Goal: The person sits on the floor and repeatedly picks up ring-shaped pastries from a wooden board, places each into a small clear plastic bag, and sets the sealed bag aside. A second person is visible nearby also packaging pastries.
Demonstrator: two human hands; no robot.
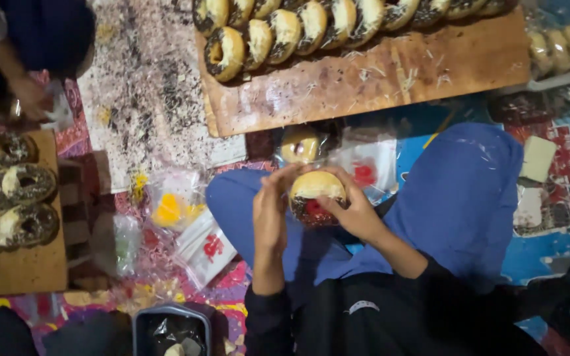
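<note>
The person's left hand (270, 212) and right hand (356, 209) both closed around a doughnut (316, 191) in a clear plastic bag above the lap, fingers curled at its sides. It looked light, soft and easily crushed, best cradled by the rim. At twelve o'clock a wooden board (377, 79) of doughnuts edged close; loose bags (202, 247) lay at nine o'clock, leaving little free room.
</note>
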